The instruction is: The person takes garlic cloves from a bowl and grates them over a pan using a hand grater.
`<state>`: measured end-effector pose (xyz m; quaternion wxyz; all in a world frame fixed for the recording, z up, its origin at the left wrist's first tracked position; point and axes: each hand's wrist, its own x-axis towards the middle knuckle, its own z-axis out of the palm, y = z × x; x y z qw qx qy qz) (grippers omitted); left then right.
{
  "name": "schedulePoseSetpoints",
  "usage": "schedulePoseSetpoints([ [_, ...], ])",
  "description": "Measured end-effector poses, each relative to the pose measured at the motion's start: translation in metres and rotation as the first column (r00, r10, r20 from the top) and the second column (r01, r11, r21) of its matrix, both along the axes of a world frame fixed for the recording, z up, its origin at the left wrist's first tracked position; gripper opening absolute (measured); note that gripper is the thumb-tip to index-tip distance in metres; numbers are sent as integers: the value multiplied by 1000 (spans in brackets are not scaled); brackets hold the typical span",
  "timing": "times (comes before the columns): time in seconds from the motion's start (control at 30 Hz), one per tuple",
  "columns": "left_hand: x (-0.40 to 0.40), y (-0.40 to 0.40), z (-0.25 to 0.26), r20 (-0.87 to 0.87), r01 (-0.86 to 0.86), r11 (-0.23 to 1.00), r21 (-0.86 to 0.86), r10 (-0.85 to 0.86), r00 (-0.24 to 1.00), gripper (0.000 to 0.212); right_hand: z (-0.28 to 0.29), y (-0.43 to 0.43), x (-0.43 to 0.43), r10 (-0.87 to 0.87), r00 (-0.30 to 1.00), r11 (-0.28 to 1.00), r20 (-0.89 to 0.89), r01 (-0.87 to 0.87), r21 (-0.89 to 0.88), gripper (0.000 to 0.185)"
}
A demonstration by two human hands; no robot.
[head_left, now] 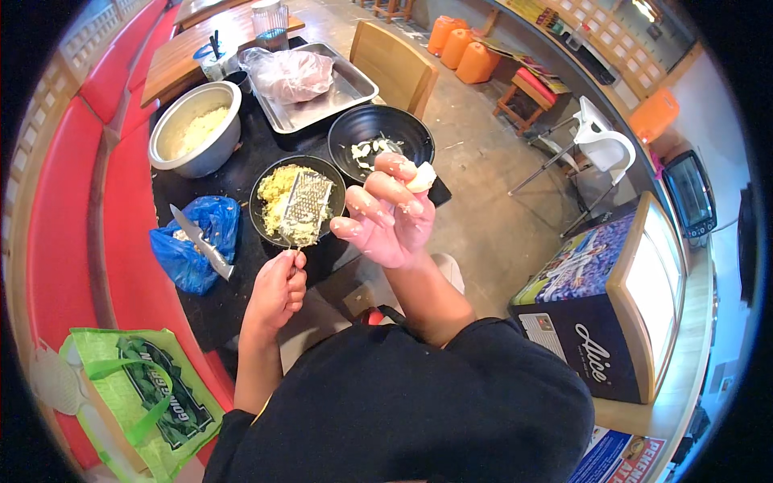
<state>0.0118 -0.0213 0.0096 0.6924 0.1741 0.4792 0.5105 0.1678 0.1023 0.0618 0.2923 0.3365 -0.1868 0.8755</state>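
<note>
My left hand is closed around the handle of a metal hand grater, whose perforated face rests in a black bowl over a yellow grated heap. Raised to the right of it, my right hand faces palm up with grated bits on its fingers. A pale peeled piece, perhaps garlic, is pinched between its thumb and forefinger. Just beyond that hand, a second black bowl contains several pale cloves and some shreds.
A kitchen knife lies on a blue plastic bag at the left. Farther back are a deep pot with pale grated food and a metal tray bearing a plastic-wrapped bundle. A wooden chair stands behind the table.
</note>
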Motion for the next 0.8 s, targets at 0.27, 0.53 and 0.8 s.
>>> schedulePoseSetpoints([
  [0.27,2,-1,-1,-42,-33,999,12,33,999,26,-23,27,-14,-891,192,453,410,343,823,13],
  [0.53,-2,-7,1,-140,-91,995,27,94,986,26,-43,31,-50,-971,14,-239,-240,58,969,10],
  [0.8,-4,-5,-3,-191,-87,996,19,89,978,28,-36,38,-51,-987,-37,-152,-156,-98,983,19],
])
